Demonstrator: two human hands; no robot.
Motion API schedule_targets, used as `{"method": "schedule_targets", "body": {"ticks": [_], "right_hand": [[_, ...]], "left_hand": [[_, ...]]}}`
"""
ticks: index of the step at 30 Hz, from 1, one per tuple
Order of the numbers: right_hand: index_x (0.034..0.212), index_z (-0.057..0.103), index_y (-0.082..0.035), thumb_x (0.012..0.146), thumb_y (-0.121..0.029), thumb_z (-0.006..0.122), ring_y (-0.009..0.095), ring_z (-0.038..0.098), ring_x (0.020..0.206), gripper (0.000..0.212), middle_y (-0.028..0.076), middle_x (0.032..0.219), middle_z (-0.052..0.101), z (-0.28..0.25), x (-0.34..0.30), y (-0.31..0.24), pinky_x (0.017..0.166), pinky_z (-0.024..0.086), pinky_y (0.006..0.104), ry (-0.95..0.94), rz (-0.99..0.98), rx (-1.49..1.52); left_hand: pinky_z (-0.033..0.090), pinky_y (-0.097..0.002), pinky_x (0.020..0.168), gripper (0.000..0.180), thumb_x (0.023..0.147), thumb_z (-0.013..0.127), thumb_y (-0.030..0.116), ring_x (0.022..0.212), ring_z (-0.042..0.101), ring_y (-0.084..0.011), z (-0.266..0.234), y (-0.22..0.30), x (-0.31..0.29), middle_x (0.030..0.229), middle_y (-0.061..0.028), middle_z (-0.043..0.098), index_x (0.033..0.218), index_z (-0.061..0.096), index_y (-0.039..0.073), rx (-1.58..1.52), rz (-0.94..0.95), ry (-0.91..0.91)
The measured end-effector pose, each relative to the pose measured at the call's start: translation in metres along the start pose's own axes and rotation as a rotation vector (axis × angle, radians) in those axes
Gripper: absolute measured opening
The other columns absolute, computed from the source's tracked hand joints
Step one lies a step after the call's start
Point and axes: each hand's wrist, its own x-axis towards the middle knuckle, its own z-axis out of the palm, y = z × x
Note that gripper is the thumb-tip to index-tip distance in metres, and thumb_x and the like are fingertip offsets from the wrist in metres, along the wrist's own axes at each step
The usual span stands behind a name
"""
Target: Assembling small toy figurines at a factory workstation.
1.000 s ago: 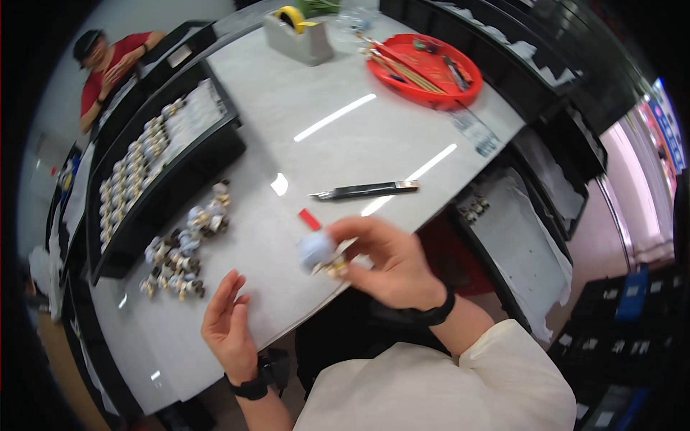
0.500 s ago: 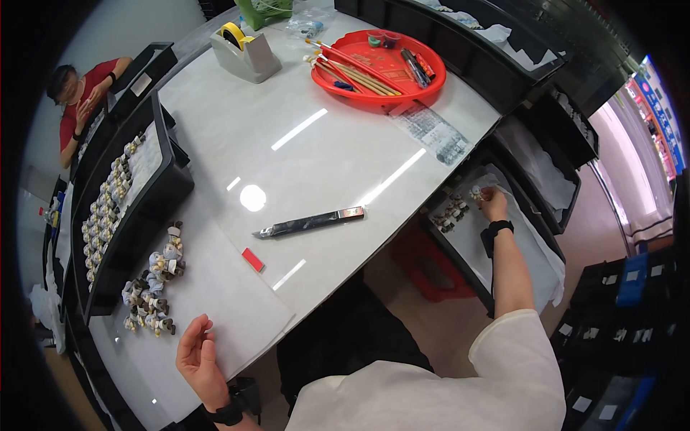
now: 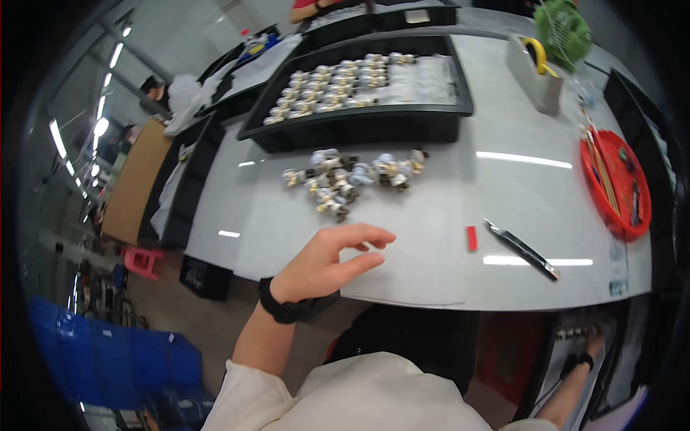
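Note:
My left hand (image 3: 330, 262) hovers over the near part of the white table (image 3: 410, 266), open, thumb and fingers apart with nothing between them. Just beyond it lies a loose pile of small painted figurines (image 3: 334, 179) with pale heads and dark feet. Low at the right, my right hand (image 3: 595, 341) reaches into a black tray (image 3: 535, 391) lined with white sheet, beside a short row of figurines (image 3: 573, 332). Its fingers are too small and blurred to show whether they hold anything.
Behind the pile stands a black bin (image 3: 366, 126) with rows of figurines. To the right lie a red strip (image 3: 471, 238), a craft knife (image 3: 523, 250) and a red tray (image 3: 643, 215) with brushes. A tape dispenser (image 3: 533, 75) stands at the far right.
The view has swung left, bringing the pile and bin to the centre. My right hand, earlier holding a figurine above the lined tray, is now lower in the picture beside the row.

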Motion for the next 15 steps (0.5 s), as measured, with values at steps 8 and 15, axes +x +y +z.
{"method": "schedule_targets", "body": {"ticks": [8, 15], "right_hand": [[0.113, 0.051, -0.004, 0.086, -0.013, 0.053, 0.012, 0.052, 0.099, 0.029, 0.005, 0.111, 0.055, -0.133, -0.062, -0.248, 0.080, 0.038, 0.0220, 0.385, 0.090, 0.996], [0.093, 0.054, 0.000, 0.083, 0.000, 0.052, 0.009, 0.052, 0.071, 0.010, 0.005, 0.083, 0.056, -0.149, -0.146, -0.438, 0.062, 0.041, 0.0188, 0.063, -0.366, 1.263]], "left_hand": [[0.045, -0.0257, 0.073, 0.028, 0.079, 0.060, 0.012, 0.084, 0.057, -0.0134, -0.080, 0.013, 0.055, 0.096, -0.0087, 0.062, 0.105, 0.057, 0.001, 0.478, -0.019, 0.024], [0.045, -0.0329, 0.078, 0.031, 0.075, 0.062, 0.009, 0.087, 0.058, -0.0277, -0.061, -0.019, 0.106, 0.097, -0.0134, 0.060, 0.104, 0.058, 0.002, 0.772, 0.053, -0.115]]}}
